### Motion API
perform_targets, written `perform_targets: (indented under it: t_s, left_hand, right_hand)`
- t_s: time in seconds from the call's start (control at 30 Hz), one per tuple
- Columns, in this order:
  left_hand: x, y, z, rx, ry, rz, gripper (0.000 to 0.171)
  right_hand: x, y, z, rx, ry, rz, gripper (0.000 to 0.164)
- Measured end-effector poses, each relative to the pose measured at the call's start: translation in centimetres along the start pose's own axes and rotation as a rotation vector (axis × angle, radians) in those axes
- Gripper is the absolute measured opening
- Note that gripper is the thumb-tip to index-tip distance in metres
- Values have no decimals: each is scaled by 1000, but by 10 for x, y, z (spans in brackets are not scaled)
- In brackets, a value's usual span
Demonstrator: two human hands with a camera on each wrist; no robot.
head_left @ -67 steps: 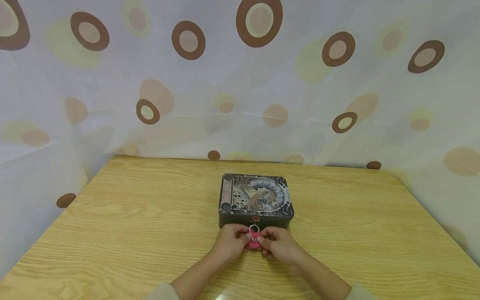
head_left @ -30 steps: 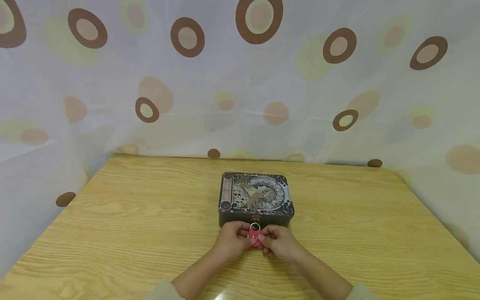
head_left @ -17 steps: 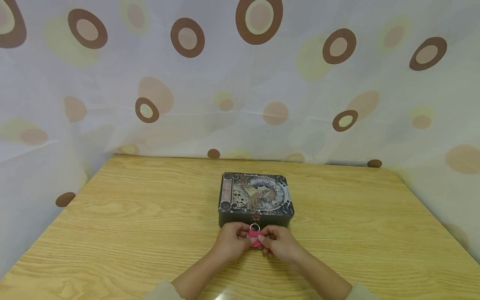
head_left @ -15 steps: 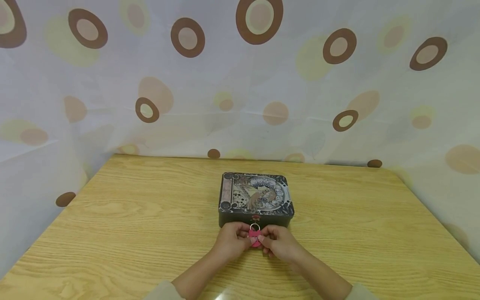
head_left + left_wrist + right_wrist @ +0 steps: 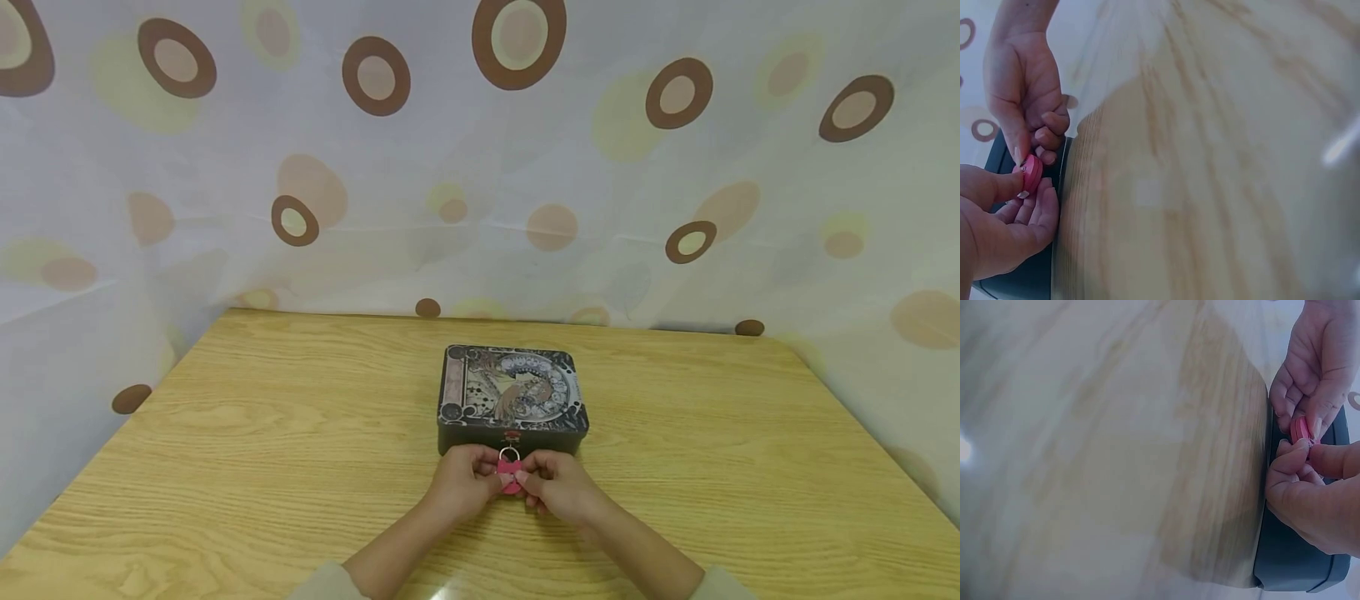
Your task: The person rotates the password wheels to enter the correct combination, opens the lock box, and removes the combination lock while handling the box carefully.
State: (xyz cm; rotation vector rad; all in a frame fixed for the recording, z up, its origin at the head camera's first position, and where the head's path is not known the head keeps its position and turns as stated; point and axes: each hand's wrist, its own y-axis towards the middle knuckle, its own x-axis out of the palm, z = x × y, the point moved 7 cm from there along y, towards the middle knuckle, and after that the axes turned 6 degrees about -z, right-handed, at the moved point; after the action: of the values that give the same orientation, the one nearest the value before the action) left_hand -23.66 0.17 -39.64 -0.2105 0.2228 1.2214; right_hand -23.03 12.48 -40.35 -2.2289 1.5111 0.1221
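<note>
A pink combination padlock (image 5: 509, 467) with a silver shackle stands upright just in front of a dark tin box (image 5: 517, 387). My left hand (image 5: 459, 486) pinches the lock from the left, its thumb across the front over the number dials. From the right, my right hand (image 5: 564, 490) pinches it too, thumb tip at the dials. The shackle is by the box's reddish front latch (image 5: 512, 436); whether it passes through the latch I cannot tell. In the left wrist view, the lock's pink body (image 5: 1033, 172) sits between both hands' fingertips. Thumbs hide most of the dials.
The box, with an ornate printed lid, rests on a wood-grain table (image 5: 300, 433). Behind the table hangs a white cloth (image 5: 450, 150) with brown and beige circles. A bright glare spot shows on the tabletop near the front.
Compared with about two seconds ago, my left thumb has slid inward over the dials, which were more visible then. Both hands still hold the padlock in nearly the same place. The box has not moved.
</note>
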Motion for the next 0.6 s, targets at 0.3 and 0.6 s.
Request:
perform_targets:
  t_s: [0.3, 0.6]
  left_hand:
    - [1, -2, 2, -50, -43, -17, 18]
    - [1, -2, 1, -61, -60, -18, 20]
  right_hand:
    - [-1, -1, 1, 8, -1, 1, 13]
    - [-1, -1, -1, -8, 6, -13, 14]
